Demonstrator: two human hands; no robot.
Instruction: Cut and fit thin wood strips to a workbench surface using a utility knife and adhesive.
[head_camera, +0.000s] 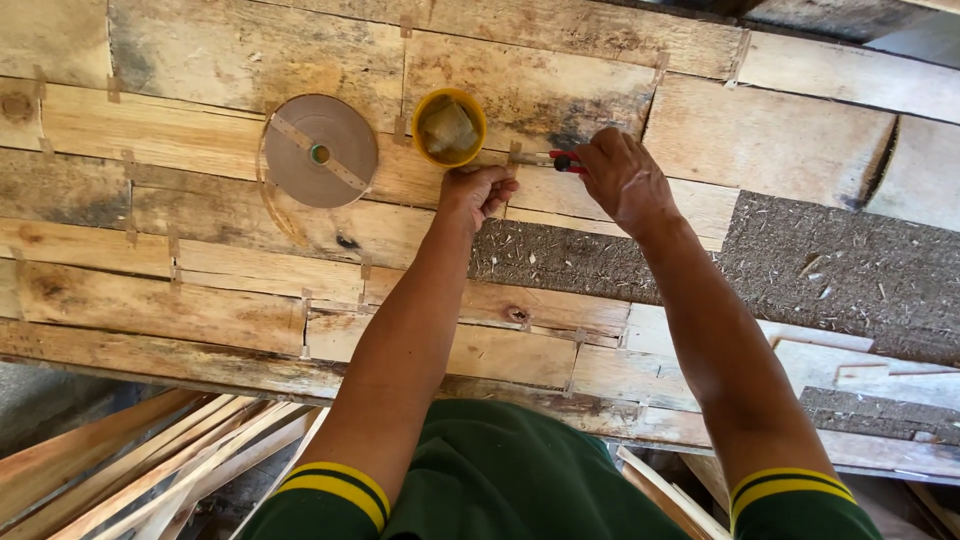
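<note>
cutter (562, 161) mostly hidden, right hand (622, 178) gripping

My count at the desk (200, 300)

I am counting one tape roll (322, 150), one yellow bowl (449, 128), one red-handled cutter (562, 160), and my two hands: left hand (478, 190), right hand (622, 178).

Bare veneer (200, 300) left of left hand (478, 190); tape roll (320, 150) and yellow bowl (449, 127) block ahead; right hand (622, 178) close beside.

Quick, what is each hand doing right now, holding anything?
Left hand: fingers curled, pressing on the wood veneer sheet; nothing visibly held.
Right hand: closed on a red-handled cutter.
</note>
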